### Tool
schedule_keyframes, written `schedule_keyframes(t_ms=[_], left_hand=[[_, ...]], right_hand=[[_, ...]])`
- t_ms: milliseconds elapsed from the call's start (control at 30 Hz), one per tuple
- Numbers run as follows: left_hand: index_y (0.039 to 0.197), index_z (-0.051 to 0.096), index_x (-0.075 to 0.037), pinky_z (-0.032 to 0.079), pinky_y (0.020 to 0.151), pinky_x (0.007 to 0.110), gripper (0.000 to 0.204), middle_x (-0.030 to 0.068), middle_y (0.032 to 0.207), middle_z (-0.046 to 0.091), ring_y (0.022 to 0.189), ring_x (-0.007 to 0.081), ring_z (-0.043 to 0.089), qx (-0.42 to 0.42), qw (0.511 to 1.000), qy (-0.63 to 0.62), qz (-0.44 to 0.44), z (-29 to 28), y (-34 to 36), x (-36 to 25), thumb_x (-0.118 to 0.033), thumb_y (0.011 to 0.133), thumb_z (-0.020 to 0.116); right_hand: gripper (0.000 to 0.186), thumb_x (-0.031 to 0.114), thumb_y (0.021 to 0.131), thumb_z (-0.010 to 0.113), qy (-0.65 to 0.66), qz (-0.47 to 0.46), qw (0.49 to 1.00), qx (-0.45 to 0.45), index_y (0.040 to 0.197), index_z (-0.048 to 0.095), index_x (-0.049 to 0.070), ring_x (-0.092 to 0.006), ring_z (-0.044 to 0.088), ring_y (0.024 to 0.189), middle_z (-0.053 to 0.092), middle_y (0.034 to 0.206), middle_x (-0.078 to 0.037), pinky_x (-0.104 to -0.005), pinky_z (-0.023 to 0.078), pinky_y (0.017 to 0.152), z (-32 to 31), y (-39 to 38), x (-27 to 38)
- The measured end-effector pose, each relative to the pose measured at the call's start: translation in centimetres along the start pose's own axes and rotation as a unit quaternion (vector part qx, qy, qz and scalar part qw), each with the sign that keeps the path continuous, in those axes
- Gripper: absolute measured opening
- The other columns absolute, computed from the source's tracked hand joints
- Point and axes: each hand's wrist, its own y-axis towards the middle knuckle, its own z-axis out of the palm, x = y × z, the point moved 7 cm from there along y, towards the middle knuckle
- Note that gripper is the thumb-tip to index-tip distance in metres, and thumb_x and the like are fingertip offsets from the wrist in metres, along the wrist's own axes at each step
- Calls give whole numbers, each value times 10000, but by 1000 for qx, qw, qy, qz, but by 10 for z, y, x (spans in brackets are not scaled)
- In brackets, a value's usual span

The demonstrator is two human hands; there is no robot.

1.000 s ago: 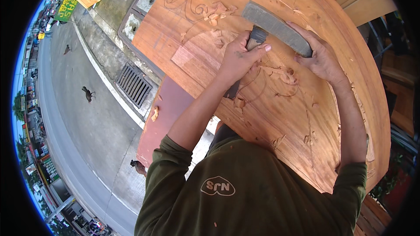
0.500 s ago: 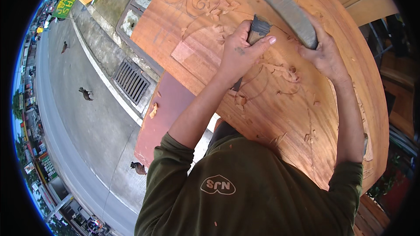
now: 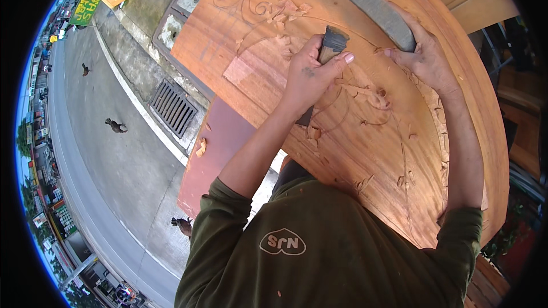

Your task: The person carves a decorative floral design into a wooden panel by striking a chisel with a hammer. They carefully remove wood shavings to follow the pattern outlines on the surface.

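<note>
In the head view, the left hand [image 3: 311, 77] is wrapped tightly around a chisel [image 3: 328, 51], whose long axis runs from upper right to lower left, blade end down against the carved wooden panel [image 3: 365, 154]. The right hand [image 3: 425, 60] firmly grasps a grey mallet [image 3: 365, 3] lying diagonally, its far end pointing upper left.

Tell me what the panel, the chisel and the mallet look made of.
Panel: bare reddish wood, with visible grain, carved scrolls and loose chips. Chisel in the left hand: worn wooden handle; its blade looks like dark metal. Mallet in the right hand: a grey, weathered bar, probably wood.
</note>
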Motion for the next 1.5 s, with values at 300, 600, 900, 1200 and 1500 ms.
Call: schedule_keyframes(t_ms=[300,600,900,1200,1500], left_hand=[[1089,638,-41,435,486,246,292,-17,721,601,536,54,526,14,1000,5,-6,1,0,10,-261,1010,813],[1097,644,-45,446,480,240,303,-3,728,619,552,67,557,32,999,-6,-43,1,0,20,-293,1023,802],[1105,645,-44,441,444,243,367,20,714,628,493,77,546,90,991,-40,-92,-11,-34,15,-386,1045,764],[1107,613,-55,435,434,252,375,29,701,616,469,94,538,-2,998,-59,-5,-13,-5,-8,-404,1059,741],[1097,644,-38,412,453,234,323,-15,718,605,506,46,526,47,996,-70,-21,7,-6,-1,-236,969,866]], right_hand=[[952,28,863,818,-28,-24,998,53,1672,431,346,-257,655,1339,686,1478,-74,-396,533,1106,10,-8,-2],[950,39,832,823,-46,-14,998,42,1656,458,339,-267,675,1266,696,1419,-72,-403,547,1084,10,-17,-21],[917,18,867,829,-65,77,988,115,1663,458,285,-250,660,1322,668,1491,-49,-406,551,1108,37,-51,17],[877,23,891,859,135,110,977,-119,1659,442,90,-152,629,1269,656,1425,-77,-314,525,1057,14,-59,-11],[787,141,868,921,166,70,954,-239,1529,513,16,-153,704,1021,724,1185,-85,-318,576,923,-39,-49,7]])
